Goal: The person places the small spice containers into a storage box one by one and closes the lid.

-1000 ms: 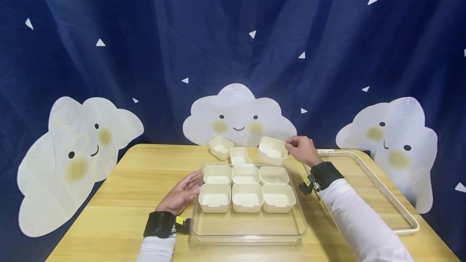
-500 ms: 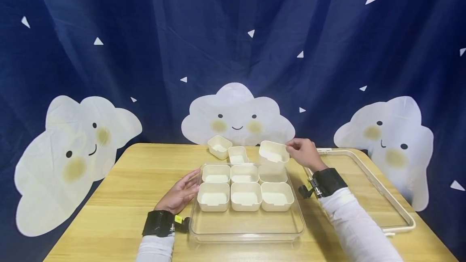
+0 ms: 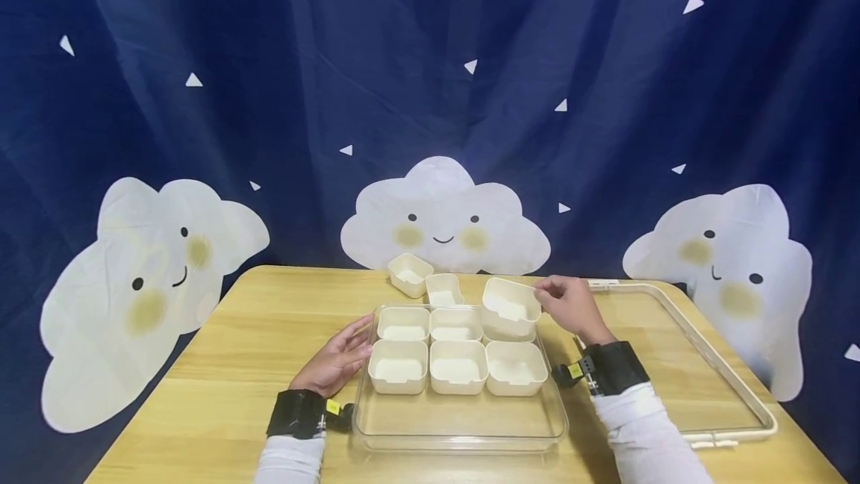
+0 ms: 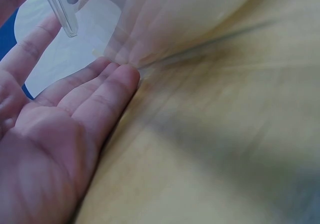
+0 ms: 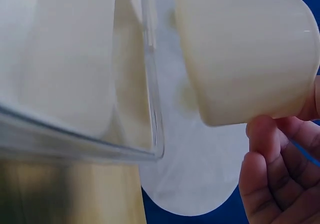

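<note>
My right hand (image 3: 574,310) pinches a small cream bin (image 3: 510,310) by its right rim between thumb and fingers. That bin hangs tilted over the back right corner of a clear plastic box (image 3: 460,439), apart from its wall in the right wrist view. Inside the box, several matching cream bins (image 3: 458,366) stand in two rows, upright; the held one partly hides the back right one. My left hand (image 3: 334,357) rests against the box's left side, its straight fingers touching the clear wall (image 4: 165,18) in the left wrist view.
Two more cream bins stand behind the box: a wider one (image 3: 410,275) and a smaller one (image 3: 443,290). To the right lies a clear lid with a cream frame (image 3: 728,364). A dark blue curtain (image 3: 430,58) with cloud faces hangs behind the wooden table (image 3: 208,364).
My right hand has brought the cream bin nearer and lower, from behind the box to over its back right corner. The left hand stays at the box's side.
</note>
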`<control>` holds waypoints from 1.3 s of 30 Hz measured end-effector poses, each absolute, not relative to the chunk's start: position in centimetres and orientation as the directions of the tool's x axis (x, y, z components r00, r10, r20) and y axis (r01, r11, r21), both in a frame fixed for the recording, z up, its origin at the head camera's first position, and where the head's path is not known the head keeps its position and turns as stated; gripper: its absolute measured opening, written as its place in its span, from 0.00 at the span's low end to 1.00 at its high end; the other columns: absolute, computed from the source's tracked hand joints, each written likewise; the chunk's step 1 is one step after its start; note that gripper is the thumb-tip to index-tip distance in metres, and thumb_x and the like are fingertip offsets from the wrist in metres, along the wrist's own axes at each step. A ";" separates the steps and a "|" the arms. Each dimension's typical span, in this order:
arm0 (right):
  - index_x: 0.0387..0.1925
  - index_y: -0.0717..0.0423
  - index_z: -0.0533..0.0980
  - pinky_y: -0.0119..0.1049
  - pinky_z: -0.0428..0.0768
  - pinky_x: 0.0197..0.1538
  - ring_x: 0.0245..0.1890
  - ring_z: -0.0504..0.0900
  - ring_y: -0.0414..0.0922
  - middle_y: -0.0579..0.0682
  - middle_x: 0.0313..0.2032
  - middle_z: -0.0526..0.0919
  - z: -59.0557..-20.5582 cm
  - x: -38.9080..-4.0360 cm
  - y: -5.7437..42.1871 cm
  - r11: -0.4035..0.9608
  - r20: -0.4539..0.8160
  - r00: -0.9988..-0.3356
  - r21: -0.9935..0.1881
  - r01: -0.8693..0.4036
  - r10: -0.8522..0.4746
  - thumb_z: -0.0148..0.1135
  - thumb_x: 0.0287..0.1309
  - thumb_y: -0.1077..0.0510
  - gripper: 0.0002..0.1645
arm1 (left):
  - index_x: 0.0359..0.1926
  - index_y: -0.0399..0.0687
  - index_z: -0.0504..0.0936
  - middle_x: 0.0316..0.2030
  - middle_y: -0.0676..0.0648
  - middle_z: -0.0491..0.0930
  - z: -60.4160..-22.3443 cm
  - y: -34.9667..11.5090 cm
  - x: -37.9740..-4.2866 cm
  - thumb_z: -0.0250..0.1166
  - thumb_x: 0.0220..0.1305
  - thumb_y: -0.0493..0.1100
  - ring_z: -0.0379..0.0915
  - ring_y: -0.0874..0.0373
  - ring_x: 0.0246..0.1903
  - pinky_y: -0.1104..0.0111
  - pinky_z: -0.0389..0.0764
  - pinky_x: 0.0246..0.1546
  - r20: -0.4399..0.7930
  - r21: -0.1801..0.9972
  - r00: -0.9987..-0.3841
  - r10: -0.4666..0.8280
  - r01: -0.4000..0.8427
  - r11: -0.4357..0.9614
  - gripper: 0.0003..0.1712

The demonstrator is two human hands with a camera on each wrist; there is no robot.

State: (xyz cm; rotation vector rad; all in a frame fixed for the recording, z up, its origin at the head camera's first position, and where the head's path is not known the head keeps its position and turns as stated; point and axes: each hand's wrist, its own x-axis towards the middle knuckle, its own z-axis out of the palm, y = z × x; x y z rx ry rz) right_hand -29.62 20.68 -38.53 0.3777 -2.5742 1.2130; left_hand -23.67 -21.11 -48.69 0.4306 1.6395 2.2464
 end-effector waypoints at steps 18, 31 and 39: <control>0.35 0.65 0.82 0.33 0.76 0.28 0.23 0.78 0.41 0.52 0.27 0.81 -38.5 -26.5 21.4 0.527 0.297 -0.948 -0.791 -0.310 -0.112 0.62 0.58 0.66 0.06 | 0.75 0.37 0.40 0.73 0.29 0.36 -48.9 -21.1 -23.8 0.54 0.69 0.30 0.37 0.37 0.71 0.70 0.66 0.60 0.055 0.947 -0.905 0.422 -0.087 -0.308 0.42; 0.38 0.63 0.81 0.33 0.76 0.34 0.29 0.78 0.39 0.50 0.32 0.82 -37.6 -25.0 23.3 0.464 0.206 -0.886 -0.790 -0.401 -0.415 0.62 0.59 0.68 0.06 | 0.75 0.37 0.42 0.73 0.29 0.37 -48.2 -21.5 -24.1 0.56 0.69 0.31 0.36 0.38 0.72 0.70 0.67 0.60 0.028 0.954 -0.910 0.415 -0.100 -0.284 0.42; 0.37 0.62 0.81 0.39 0.81 0.33 0.28 0.80 0.41 0.48 0.30 0.83 -37.4 -25.1 24.2 0.433 0.097 -0.805 -0.802 -0.412 -0.586 0.59 0.59 0.69 0.07 | 0.75 0.37 0.41 0.73 0.29 0.36 -48.8 -21.2 -24.1 0.55 0.69 0.30 0.35 0.37 0.72 0.69 0.66 0.60 0.047 0.945 -0.906 0.421 -0.096 -0.313 0.42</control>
